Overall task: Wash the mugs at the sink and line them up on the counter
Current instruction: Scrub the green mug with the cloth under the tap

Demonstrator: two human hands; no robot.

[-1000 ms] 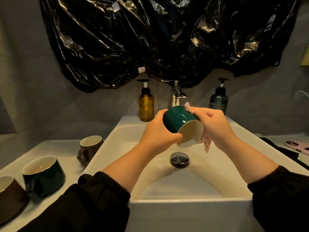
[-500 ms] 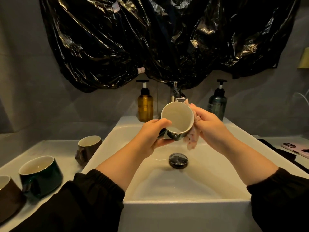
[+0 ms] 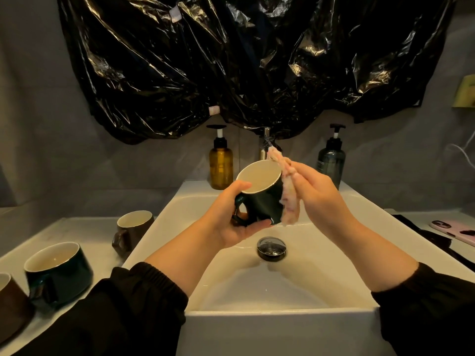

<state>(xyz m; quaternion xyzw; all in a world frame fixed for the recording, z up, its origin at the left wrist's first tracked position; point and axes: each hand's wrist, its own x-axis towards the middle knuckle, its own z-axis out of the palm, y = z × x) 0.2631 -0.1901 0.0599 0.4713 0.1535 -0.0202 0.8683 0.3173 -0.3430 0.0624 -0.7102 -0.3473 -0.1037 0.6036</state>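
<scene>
Over the white sink [image 3: 282,314] my left hand [image 3: 231,222] grips a dark green mug [image 3: 262,199] with a cream inside, upright, mouth tilted toward me, handle toward my palm. My right hand [image 3: 318,196] presses a pale pink cloth [image 3: 289,196] against the mug's right side. On the counter to the left stand a brown mug [image 3: 132,231], a wide dark green mug [image 3: 57,271] and another brown mug [image 3: 11,304] cut off by the frame's edge.
The faucet [image 3: 266,143] rises behind the mug, with an amber pump bottle [image 3: 221,164] to its left and a dark pump bottle [image 3: 331,160] to its right. A chrome drain plug [image 3: 271,247] sits in the basin. A pink phone [image 3: 455,228] lies on the right counter.
The mug has turned from mouth-down to upright with its handle toward my left palm. The cloth has moved from the rim to the outer right wall.
</scene>
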